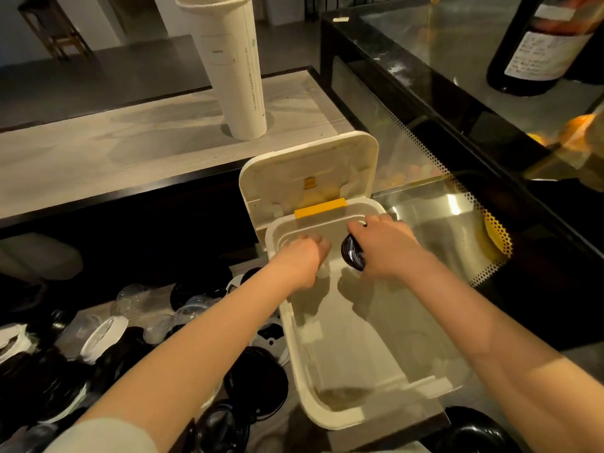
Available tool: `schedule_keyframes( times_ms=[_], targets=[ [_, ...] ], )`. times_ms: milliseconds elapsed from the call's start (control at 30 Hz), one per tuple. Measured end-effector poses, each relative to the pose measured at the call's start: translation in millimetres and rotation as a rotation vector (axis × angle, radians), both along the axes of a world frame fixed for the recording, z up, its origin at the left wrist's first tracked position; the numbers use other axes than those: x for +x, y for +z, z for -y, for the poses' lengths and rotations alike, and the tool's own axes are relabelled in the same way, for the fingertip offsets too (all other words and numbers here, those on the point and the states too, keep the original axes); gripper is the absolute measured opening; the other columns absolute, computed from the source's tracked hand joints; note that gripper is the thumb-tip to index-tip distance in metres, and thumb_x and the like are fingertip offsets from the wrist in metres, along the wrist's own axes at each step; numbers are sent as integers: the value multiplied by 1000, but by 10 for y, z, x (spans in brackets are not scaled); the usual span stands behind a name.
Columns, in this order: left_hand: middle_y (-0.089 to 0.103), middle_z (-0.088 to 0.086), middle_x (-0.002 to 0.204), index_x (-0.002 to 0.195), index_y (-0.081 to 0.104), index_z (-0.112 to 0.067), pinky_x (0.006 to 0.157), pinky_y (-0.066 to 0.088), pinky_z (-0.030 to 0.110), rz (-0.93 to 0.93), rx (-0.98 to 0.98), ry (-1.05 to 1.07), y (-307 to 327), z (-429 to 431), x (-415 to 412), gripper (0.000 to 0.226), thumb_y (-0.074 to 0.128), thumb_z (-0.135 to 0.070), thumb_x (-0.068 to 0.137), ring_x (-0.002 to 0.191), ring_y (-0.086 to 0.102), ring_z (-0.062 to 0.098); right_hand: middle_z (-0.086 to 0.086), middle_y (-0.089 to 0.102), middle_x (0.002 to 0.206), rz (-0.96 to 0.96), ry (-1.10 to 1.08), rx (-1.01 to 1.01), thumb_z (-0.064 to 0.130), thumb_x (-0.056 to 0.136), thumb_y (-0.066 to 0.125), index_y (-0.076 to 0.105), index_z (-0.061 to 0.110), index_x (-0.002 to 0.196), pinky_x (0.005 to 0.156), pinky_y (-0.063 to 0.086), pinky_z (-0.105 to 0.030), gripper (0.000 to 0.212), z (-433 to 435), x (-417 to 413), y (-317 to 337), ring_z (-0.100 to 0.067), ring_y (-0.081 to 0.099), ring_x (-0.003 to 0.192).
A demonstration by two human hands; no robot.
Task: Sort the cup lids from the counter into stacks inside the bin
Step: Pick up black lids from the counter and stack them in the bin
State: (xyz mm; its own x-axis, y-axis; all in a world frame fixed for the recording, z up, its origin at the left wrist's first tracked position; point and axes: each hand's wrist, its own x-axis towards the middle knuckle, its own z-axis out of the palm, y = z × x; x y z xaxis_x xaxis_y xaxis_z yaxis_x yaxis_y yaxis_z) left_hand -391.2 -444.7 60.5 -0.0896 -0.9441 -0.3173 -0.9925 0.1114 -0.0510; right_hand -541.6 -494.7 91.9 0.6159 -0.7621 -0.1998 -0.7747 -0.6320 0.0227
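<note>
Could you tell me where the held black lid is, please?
Head view: the black lid is in the right hand, inside the bin, far end, near the left hand.

Blur on left hand (302,256); whether it holds anything unreadable. Palm of right hand (389,246) hides part of black lid (351,254). Top edge cuts off cup stack (232,70)

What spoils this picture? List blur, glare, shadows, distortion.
Head view: left hand motion-blurred; head view: reflections glare across the glass display case, its frame bowed by the wide-angle lens; head view: arm shadows darken the bin floor.
</note>
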Motion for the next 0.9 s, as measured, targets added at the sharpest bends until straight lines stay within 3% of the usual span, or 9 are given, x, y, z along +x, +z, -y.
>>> schedule_keyframes(
  times_ms=[200,367,500,667,800,900],
  targets=[
    [44,19,131,131,36,-2,93,43,42,146,265,-124,-319,200,-140,47,56,-14,90,118,47,37,-2,44,118,170,-100,95,41,61,78,36,25,120,73,36,-29,74,-5,-168,121,-24,43,114],
    [31,14,137,140,32,-9,86,45,41,315,277,-199,-463,173,-171,61,60,-17,87,122,36,34,3,37,103,279,-117,114,40,61,75,36,27,117,74,39,-30,69,-12,-185,145,-23,43,110],
    [30,16,137,138,40,-7,87,44,38,289,269,-172,-472,202,-173,51,57,-15,91,122,35,34,5,34,101,319,-127,133,37,62,74,36,27,120,72,36,-30,70,-32,-190,165,-21,42,109],
    [37,18,129,118,56,0,87,42,39,162,222,-92,-465,237,-137,31,52,-14,91,114,40,35,6,34,104,364,-148,145,37,63,74,34,29,121,72,35,-29,71,-55,-213,162,-19,42,107],
    [39,20,141,138,39,-3,103,33,38,240,278,-150,-390,207,-116,40,34,-14,99,127,40,35,5,36,103,359,-154,134,37,62,74,35,28,119,72,36,-29,70,-78,-214,140,-19,43,103],
    [41,20,139,132,48,-1,100,39,37,234,393,-107,-326,207,-98,37,41,-12,97,123,47,35,5,35,103,345,-134,132,38,62,74,34,27,121,75,36,-29,72,-95,-218,127,-20,43,103]
  ],
)
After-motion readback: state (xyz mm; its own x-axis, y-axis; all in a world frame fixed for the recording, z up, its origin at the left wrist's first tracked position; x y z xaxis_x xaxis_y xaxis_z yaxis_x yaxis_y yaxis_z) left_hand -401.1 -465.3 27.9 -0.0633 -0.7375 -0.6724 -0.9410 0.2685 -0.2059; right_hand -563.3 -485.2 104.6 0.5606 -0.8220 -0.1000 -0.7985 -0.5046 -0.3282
